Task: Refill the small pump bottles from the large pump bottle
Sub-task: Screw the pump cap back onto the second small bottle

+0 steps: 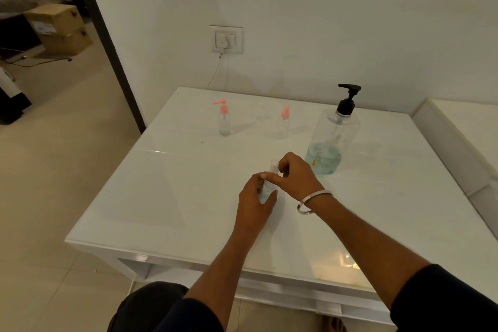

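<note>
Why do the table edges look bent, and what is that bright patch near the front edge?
Head view: the wide-angle lens bows the table edges and the doorframe; the bright patch is glare on the glossy top; the light is dim and warm; the clear small bottle in both hands is faint and hard to make out.

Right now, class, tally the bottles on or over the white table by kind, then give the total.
Large pump bottle, black pump: 1
Small pump bottles with pink pumps: 2
Small clear bottle gripped by the left hand, its top pinched by the right hand: 1
Total: 4 bottles
</note>
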Action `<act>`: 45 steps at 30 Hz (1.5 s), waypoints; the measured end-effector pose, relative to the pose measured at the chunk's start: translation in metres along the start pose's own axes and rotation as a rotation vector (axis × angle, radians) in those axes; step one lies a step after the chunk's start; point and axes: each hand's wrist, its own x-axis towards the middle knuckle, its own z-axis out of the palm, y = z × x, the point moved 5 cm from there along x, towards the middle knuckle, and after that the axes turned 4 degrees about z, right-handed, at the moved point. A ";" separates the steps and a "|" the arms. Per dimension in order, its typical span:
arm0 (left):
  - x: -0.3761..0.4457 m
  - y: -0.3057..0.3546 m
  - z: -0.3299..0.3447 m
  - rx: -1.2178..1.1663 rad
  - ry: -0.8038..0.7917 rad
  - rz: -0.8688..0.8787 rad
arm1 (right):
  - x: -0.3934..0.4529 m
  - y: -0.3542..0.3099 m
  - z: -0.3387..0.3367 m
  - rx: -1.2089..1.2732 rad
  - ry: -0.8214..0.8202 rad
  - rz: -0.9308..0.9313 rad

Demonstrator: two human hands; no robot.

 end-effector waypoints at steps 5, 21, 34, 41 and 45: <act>0.001 -0.005 0.002 -0.013 -0.008 0.001 | -0.004 -0.001 -0.010 0.078 -0.048 -0.041; 0.001 0.001 0.000 -0.033 0.004 0.019 | -0.010 0.005 -0.006 0.122 -0.034 -0.049; 0.001 0.001 0.001 -0.039 0.002 0.023 | -0.013 0.009 -0.004 0.209 -0.009 -0.054; 0.000 0.000 0.002 -0.055 0.011 0.001 | -0.006 0.007 0.006 0.216 0.093 0.024; 0.000 -0.001 0.001 -0.059 0.012 -0.007 | -0.005 0.009 0.006 0.163 0.072 0.036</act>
